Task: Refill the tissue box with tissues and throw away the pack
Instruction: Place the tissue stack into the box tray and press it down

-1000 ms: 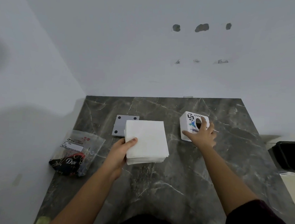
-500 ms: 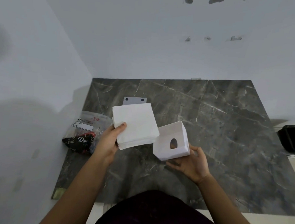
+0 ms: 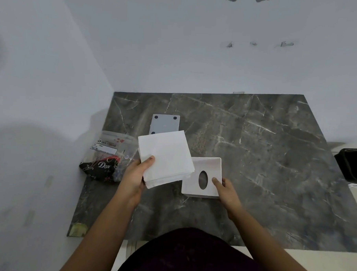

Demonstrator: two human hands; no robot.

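My left hand (image 3: pixel 135 175) grips a thick stack of white tissues (image 3: pixel 166 157) by its near left corner, held just above the dark marble table (image 3: pixel 274 160). To its right my right hand (image 3: pixel 225 187) holds the white tissue box (image 3: pixel 202 177) turned upside down, so its open underside faces me and the oval slot shows through the far face. The stack's right corner overlaps the box's left edge. The empty plastic tissue pack (image 3: pixel 109 155), clear with a black and red print, lies at the table's left edge.
The box's grey base plate (image 3: pixel 165 123) with dark round feet lies on the table behind the tissues. A black bin (image 3: pixel 352 163) stands beyond the table's right edge. White walls close the left and far sides. My dark-clothed body is at the near edge.
My right hand lifted the box from the far right of the table, flipped it open side up and brought it beside the tissue stack. The left hand kept hold of the stack.
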